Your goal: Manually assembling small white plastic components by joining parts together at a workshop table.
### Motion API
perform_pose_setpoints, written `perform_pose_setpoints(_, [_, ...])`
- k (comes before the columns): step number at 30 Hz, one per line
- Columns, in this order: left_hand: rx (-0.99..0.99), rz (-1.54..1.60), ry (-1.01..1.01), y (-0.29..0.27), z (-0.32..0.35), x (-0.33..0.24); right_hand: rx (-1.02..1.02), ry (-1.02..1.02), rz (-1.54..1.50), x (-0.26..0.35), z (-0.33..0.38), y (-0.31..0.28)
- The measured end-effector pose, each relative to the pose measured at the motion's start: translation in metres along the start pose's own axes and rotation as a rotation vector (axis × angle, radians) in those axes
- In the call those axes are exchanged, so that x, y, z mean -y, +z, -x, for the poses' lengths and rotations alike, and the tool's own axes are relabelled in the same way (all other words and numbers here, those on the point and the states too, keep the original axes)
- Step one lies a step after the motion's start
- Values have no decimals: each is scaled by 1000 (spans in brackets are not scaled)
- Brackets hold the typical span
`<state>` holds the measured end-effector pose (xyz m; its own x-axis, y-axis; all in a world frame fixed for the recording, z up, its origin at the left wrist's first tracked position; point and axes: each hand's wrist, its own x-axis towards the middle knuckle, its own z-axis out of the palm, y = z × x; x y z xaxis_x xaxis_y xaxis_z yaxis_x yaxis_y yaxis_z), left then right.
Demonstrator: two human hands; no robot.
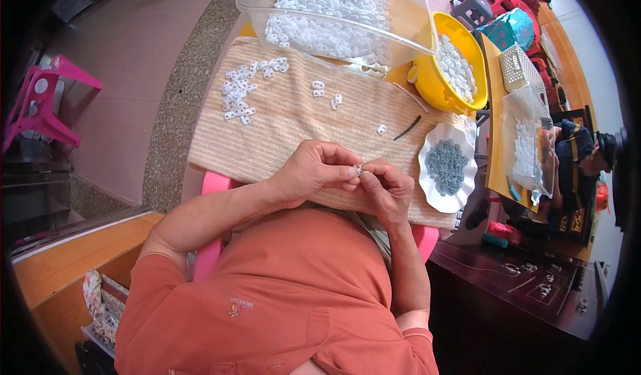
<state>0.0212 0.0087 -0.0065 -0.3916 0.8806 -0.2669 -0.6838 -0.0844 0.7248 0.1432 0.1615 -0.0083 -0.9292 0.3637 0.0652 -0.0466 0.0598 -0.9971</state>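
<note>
Close to my body, at the front edge of a striped beige cloth (300, 101), my two hands meet fingertip to fingertip. My left hand (319, 169) pinches a small white plastic piece (358, 168) between thumb and fingers. My right hand (388, 187) is closed against the same spot; what sits in its fingertips is too small to make out. A white wavy-rimmed dish (433, 196) holding many small grey-blue parts (447, 166) stands right of my right hand. Beyond my hands lie a single white piece (381, 129), a thin dark strip (406, 127) and two small groups of white pieces (318, 89).
A loose pile of white two-holed pieces (238, 91) lies at the cloth's left. Behind stand a clear plastic bin (407, 31) of white pieces and a yellow bucket (477, 55). Another person (575, 149) sits at a table on the right. A pink stool (45, 108) stands left.
</note>
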Motion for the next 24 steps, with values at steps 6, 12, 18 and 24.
perform_pose_setpoints(6, [-15,-56,21,2,1,1,-2,64,17,1,1,-1])
perform_pose_setpoints(12, [-34,-56,31,3,1,1,-24,168,24,11,-1,1])
perform_pose_setpoints(18, [-5,-25,55,2,0,1,-27,204,184,6,-3,-6])
perform_pose_setpoints(24, [-5,-1,29,2,1,-1,-44,259,-28,12,-4,-5])
